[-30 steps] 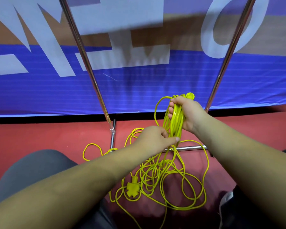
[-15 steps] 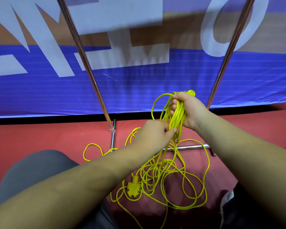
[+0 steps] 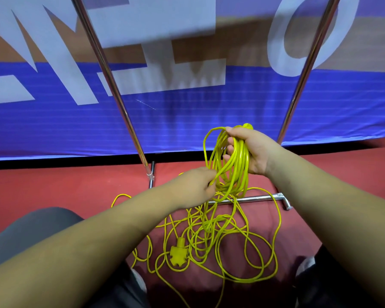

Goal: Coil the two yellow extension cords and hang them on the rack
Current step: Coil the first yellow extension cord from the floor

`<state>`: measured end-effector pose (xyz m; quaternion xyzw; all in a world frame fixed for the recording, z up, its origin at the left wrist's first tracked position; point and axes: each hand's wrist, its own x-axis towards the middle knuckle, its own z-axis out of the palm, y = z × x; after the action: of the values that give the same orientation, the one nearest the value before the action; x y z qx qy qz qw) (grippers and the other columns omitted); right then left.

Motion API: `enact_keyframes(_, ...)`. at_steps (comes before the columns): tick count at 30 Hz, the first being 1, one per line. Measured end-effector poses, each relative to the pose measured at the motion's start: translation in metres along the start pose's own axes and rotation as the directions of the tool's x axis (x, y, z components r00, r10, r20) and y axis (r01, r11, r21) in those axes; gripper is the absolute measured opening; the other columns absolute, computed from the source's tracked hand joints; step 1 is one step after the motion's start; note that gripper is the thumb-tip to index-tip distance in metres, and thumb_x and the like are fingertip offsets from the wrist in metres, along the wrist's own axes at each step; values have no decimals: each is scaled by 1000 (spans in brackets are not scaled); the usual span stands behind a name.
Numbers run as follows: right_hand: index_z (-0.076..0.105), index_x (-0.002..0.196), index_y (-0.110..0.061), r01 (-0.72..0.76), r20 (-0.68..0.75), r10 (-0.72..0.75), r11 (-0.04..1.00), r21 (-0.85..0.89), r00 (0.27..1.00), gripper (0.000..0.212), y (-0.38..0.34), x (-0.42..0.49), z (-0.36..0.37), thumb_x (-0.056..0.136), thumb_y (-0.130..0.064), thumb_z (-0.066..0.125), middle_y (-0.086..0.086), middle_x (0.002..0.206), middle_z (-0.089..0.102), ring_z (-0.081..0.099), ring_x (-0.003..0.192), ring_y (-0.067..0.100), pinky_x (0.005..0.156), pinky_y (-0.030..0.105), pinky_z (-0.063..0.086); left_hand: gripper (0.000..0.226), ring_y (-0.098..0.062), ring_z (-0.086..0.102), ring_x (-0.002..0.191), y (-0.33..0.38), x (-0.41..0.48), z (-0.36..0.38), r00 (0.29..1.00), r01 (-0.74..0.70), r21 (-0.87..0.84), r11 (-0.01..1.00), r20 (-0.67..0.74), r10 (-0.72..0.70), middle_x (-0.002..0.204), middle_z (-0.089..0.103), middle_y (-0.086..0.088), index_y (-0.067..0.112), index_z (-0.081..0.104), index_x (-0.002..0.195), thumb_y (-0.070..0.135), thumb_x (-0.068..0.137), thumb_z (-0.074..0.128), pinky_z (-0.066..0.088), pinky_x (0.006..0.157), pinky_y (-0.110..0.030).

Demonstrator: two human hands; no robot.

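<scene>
Coil [image 3: 236, 161] of yellow cord: a bundle of loops hanging from the right hand [image 3: 253, 150], whose fingers wrap tightly round its top. It is held clear of the floor, probably so the loops hang evenly and take new turns.

Left hand [image 3: 196, 185], at 8 o'clock from the coil: thumb and fingers pinch a single strand running up to the bundle. Judged to be feeding the next loop.

Loose cord [image 3: 222, 238], at 6 o'clock from the coil: tangled on the red floor [image 3: 53, 185], not yet gathered. Socket end [image 3: 178, 255] lies within it at 7 o'clock. A second yellow end [image 3: 247, 126] pokes above the right fist at 12 o'clock.

Counts:
- Coils in hand: 1.
- Cord ends seen: 2.
- Cords: cannot tell one from two in the tangle.
- Hands: 2.
- Rack uprights: 2, left pole [image 3: 111, 85] at 10 o'clock and right pole [image 3: 307, 70] at 2 o'clock.
- Base bar [image 3: 258, 198]: 1, at 5 o'clock.

Nothing hangs on the visible rack parts. Blue banner [image 3: 209, 116] stands behind.
</scene>
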<state>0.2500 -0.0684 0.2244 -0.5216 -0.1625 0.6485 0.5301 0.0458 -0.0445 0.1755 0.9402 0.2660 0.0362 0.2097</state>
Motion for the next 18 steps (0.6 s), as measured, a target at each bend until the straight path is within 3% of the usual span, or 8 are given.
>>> enact_keyframes(4, 64, 83, -18, 30, -25, -30, 999, 36, 999, 20, -3, 0, -2, 103, -23, 65, -6, 64, 65, 60, 47, 8, 53, 26, 58, 7, -13, 58, 76, -1, -4, 4, 971, 184, -312, 932, 202, -124, 83, 65, 7, 26, 53, 90, 26, 90, 61, 47, 72, -33)
enact_keyframes(7, 64, 87, -17, 81, -40, -78, 993, 84, 996, 15, -8, -2, -1, 101, -18, 60, -5, 66, 67, 58, 47, 8, 50, 22, 53, 15, -8, 60, 69, -8, -11, 20, 899, 250, -452, 856, 437, -32, 96, 77, -6, 22, 48, 93, 15, 84, 58, 47, 65, -31)
enact_keyframes(11, 64, 87, -16, 109, -45, -105, 990, 92, 993, 14, -13, -3, -6, 100, -21, 59, -5, 61, 59, 52, 45, 9, 46, 21, 46, 16, -10, 62, 86, -19, -19, 47, 779, 295, -360, 885, 627, -5, 104, 72, -21, 7, 65, 109, 5, 93, 67, 47, 76, -25)
enact_keyframes(14, 71, 90, -17, 118, -55, -115, 991, 58, 992, 25, -13, -3, -9, 102, -39, 65, -5, 58, 54, 51, 43, 8, 44, 20, 45, 27, 5, 60, 72, -33, -23, 62, 694, 257, -173, 951, 717, -57, 94, 69, 3, 10, 71, 120, 4, 94, 67, 46, 68, -12)
enact_keyframes(16, 71, 92, -18, 115, -30, -114, 993, 32, 993, 25, -12, -5, -8, 103, -38, 64, -5, 58, 54, 51, 43, 8, 44, 20, 45, 32, -3, 62, 84, -39, -27, 65, 656, 238, -54, 970, 745, -120, 94, 66, 13, 22, 73, 122, 7, 93, 68, 51, 82, -23)
enact_keyframes(18, 71, 91, -18, 108, -3, -108, 994, 12, 994, 19, -11, -6, -7, 103, -30, 62, -5, 63, 61, 54, 45, 7, 44, 20, 45, 35, -9, 62, 93, -43, -27, 67, 648, 231, 15, 973, 743, -166, 105, 71, 7, 26, 74, 122, 5, 95, 66, 51, 85, -29)
